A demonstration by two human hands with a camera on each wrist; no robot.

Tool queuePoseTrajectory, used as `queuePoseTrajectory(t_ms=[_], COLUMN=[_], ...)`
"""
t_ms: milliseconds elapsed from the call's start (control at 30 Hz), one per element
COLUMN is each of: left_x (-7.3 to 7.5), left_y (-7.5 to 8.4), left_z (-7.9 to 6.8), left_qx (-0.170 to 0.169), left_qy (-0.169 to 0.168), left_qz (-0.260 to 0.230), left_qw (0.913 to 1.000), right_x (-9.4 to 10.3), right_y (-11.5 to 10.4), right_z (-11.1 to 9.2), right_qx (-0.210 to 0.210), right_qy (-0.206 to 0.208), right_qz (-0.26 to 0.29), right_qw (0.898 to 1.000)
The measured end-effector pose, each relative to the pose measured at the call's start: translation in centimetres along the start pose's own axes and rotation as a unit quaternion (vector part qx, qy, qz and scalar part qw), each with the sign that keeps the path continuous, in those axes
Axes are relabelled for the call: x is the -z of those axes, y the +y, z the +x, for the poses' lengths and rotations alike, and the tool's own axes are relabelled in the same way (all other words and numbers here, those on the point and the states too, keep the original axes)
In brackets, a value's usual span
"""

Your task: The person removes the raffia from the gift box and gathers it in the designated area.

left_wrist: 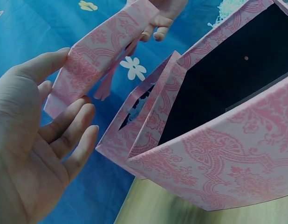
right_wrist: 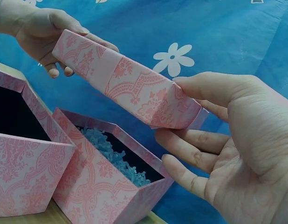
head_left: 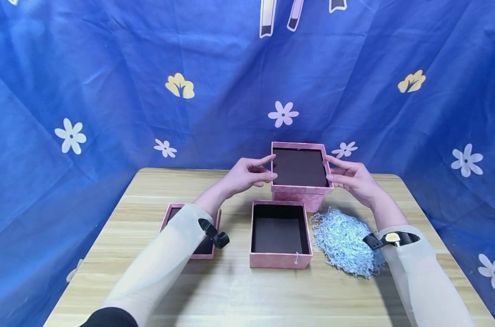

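Observation:
Both hands pinch opposite sides of a pink patterned box lid (head_left: 299,168), whose dark inner face shows in the head view. My left hand (left_wrist: 41,140) has its thumb on the upper edge and fingers below. At the other end, my right hand (right_wrist: 246,135) grips a corner between thumb and fingers. A pink ribbon (left_wrist: 106,85) hangs from the lid in the left wrist view. Under the lid stands a pink box (right_wrist: 95,179) with blue shredded paper (right_wrist: 113,156) inside; the wrist views show a gap between lid and box.
An open pink box (head_left: 278,260) with a black inside stands in front, holding a shred of paper. Another shallow pink piece (head_left: 201,256) lies at the left, partly behind the left forearm. A pile of blue shredded paper (head_left: 347,243) lies at the right. A blue curtain (head_left: 223,100) hangs behind the wooden table (head_left: 239,295).

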State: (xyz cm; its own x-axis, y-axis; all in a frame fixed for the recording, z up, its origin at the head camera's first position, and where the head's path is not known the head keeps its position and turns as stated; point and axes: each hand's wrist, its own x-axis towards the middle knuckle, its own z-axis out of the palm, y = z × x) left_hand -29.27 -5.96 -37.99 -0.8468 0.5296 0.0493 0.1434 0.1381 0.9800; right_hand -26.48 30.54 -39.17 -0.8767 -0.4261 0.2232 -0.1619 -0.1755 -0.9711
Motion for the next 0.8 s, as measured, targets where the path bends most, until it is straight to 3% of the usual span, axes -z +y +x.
queuePoseTrajectory(t_ms=[800], left_x=[1.6], left_y=[0.3], left_z=[-0.7], left_qx=[-0.006], left_qy=[0.011], left_qz=[0.045], left_qw=[0.9989], right_x=[-1.2], right_y=[-0.2], right_z=[0.9], right_qx=[-0.017], right_qy=[0.003], right_qz=[-0.022], right_qw=[1.000])
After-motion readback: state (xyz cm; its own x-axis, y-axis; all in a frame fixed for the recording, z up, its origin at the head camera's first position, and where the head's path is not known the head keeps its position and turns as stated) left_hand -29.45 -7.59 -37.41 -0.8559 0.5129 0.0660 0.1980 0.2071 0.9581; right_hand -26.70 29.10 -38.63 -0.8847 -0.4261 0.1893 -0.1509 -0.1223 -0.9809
